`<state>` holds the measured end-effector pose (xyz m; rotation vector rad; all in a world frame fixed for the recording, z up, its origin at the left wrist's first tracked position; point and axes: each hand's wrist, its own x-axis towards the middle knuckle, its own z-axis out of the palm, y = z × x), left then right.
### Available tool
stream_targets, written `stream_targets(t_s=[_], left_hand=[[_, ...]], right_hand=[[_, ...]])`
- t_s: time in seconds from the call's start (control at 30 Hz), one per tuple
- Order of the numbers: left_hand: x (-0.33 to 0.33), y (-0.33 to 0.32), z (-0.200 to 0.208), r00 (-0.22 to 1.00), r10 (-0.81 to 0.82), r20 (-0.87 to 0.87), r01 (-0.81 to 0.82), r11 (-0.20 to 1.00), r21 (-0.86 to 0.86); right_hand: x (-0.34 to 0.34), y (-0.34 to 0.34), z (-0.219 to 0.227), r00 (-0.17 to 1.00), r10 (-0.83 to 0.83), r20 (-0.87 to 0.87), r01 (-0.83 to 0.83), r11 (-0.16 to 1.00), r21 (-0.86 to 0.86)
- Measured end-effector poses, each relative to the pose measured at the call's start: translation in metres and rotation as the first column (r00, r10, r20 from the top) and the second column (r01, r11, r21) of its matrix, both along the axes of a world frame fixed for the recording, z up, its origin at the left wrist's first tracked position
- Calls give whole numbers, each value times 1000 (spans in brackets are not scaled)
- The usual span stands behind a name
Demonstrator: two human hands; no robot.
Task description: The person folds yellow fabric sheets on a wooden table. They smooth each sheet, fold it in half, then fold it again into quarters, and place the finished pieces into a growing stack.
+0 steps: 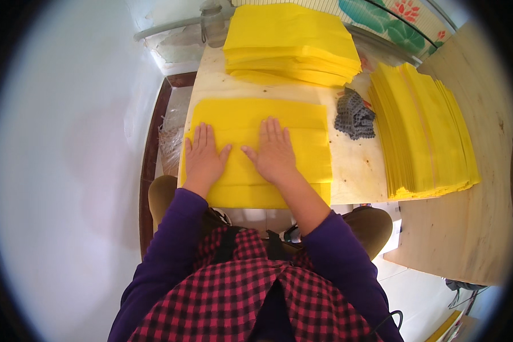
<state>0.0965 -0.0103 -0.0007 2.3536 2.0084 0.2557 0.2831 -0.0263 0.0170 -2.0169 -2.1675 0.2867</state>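
The counter (359,176) fills the middle of the frame, and the yellow sheets (239,176) lie flat at its centre, reaching its near edge; uneven pressure could slide them over it. Their layers look slightly offset along the lower right, so pushing the top one could widen that mismatch or raise a crease. The right-hand yellow stack (422,131) fans loosely, and a knock could spill it. The yellow stack at the top (290,43) has uneven lower edges and could slump if bumped. The left hand (204,162) and right hand (275,153) rest palms down, thumbs spread toward each other, gripping nothing; a dragging palm could ruck the surface. The grey cloth (354,115), right of centre, sits close enough to get caught under a shifted sheet. The bottle (212,25), upper left of centre, could tip if the top stack slides against it.
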Motion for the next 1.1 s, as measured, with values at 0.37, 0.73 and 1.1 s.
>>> stream_targets(t_s=[0.37, 0.73, 1.1], left_hand=[[-2, -1, -4, 999, 0, 34, -1, 1000, 21], [-2, -3, 1, 998, 20, 67, -20, 1000, 7], [-7, -3, -2, 986, 4, 164, -12, 999, 48]], right_hand=[[80, -16, -6, 974, -187, 129, 192, 981, -30], [95, 7, 14, 996, 49, -76, -28, 966, 257], [11, 79, 36, 936, 310, -164, -337, 925, -178]])
